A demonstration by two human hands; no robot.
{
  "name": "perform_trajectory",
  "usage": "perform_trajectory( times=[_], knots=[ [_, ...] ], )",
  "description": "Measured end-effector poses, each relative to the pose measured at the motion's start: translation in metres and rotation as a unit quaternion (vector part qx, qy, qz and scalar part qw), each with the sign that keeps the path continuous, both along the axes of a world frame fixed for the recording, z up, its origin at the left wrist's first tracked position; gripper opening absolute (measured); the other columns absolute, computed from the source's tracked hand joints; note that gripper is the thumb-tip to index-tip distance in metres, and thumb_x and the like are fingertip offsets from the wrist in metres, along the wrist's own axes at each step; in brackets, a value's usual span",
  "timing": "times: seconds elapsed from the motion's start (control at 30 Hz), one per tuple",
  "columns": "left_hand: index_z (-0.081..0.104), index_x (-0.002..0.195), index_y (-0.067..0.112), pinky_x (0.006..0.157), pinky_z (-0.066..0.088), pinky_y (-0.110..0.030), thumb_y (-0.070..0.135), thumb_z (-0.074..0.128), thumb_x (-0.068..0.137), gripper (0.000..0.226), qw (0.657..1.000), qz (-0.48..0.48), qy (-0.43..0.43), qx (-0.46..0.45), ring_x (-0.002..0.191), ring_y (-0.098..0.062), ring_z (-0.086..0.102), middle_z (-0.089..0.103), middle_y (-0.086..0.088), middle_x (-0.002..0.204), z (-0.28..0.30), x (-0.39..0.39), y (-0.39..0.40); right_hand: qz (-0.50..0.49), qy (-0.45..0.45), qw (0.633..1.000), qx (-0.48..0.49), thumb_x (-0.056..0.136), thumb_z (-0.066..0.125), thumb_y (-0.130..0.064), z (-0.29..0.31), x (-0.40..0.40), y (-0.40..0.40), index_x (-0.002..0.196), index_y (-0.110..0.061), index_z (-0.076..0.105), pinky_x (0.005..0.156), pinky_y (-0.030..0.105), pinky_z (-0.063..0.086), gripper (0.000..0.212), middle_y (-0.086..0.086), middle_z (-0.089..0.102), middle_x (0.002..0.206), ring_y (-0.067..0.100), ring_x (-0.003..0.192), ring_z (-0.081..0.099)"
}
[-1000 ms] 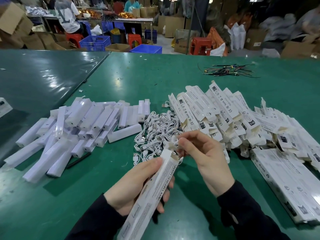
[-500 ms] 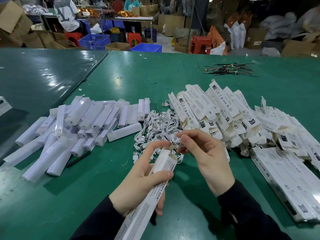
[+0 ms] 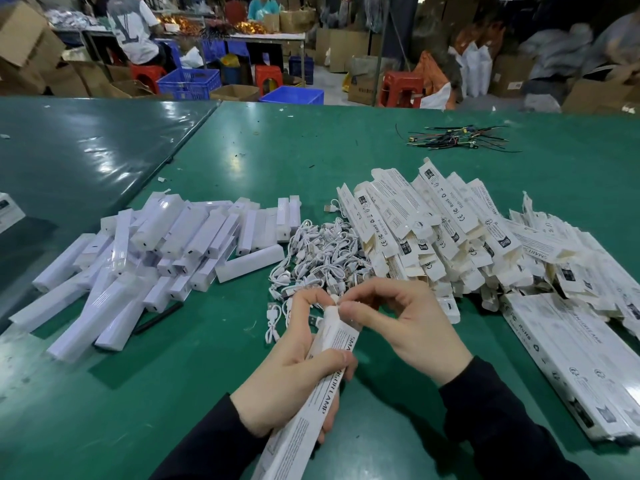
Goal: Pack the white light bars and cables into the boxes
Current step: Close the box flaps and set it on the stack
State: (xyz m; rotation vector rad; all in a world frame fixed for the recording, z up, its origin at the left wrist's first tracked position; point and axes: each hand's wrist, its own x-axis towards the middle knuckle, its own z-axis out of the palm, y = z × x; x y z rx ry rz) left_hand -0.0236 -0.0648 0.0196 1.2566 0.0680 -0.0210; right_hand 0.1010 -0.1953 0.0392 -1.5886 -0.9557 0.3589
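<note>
Across the wide green bench (image 3: 346, 161), a heap of empty printed white cardboard boxes (image 3: 433, 237) and a pile of white plastic light bars (image 3: 156, 258) remained unpacked, beside tangled white cables (image 3: 322, 258). The left hand (image 3: 294, 386) gripped one long box (image 3: 311, 403); the right hand (image 3: 408, 327) pinched its end flap, apparently closing it.
</note>
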Motion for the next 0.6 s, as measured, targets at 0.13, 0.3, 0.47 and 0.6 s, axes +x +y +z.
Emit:
perform_trajectory(
  times=[0.13,0.3,0.47,0.6],
  knots=[
    [0.035,0.104,0.038,0.036,0.048,-0.03,0.018,0.065,0.08,0.043,1.0,-0.02,-0.001,0.006,0.035,-0.023,0.05,0.055,-0.017,0.08,0.0005,-0.0011,0.0016,0.015,0.037,0.999,0.005,0.082,0.074,-0.016,0.0044,-0.0005,-0.0013,0.081,-0.019,0.077,0.069,0.03,0.053,0.004,0.003,0.074,0.075,0.01,0.069,0.065],
    [0.035,0.105,0.037,0.036,0.047,-0.027,0.019,0.066,0.079,0.043,1.0,-0.013,-0.006,0.007,0.033,-0.022,0.051,0.057,-0.016,0.079,0.0009,-0.0016,0.0031,0.015,0.049,0.999,-0.015,0.084,0.074,-0.016,0.0045,-0.0032,0.0007,0.082,-0.018,0.076,0.069,0.021,0.049,0.003,0.005,0.072,0.07,0.006,0.067,0.064],
    [0.034,0.106,0.034,0.035,0.046,-0.025,0.018,0.065,0.081,0.044,1.0,-0.023,-0.017,-0.001,0.033,-0.022,0.051,0.056,-0.021,0.082,0.0026,-0.002,0.0037,0.015,0.141,0.99,0.013,0.066,0.078,-0.026,0.0073,-0.0019,-0.0006,0.076,-0.014,0.073,0.069,0.027,0.052,0.017,0.006,0.071,0.067,0.012,0.064,0.065],
    [0.036,0.102,0.035,0.034,0.045,-0.023,0.018,0.065,0.081,0.04,0.999,-0.028,-0.023,-0.008,0.032,-0.021,0.05,0.055,-0.022,0.082,0.0026,-0.0016,0.0025,-0.005,0.157,0.987,0.017,0.06,0.081,-0.026,0.007,-0.0055,0.0017,0.067,-0.018,0.078,0.071,0.024,0.049,0.012,0.0,0.072,0.07,0.009,0.067,0.064]
  ],
)
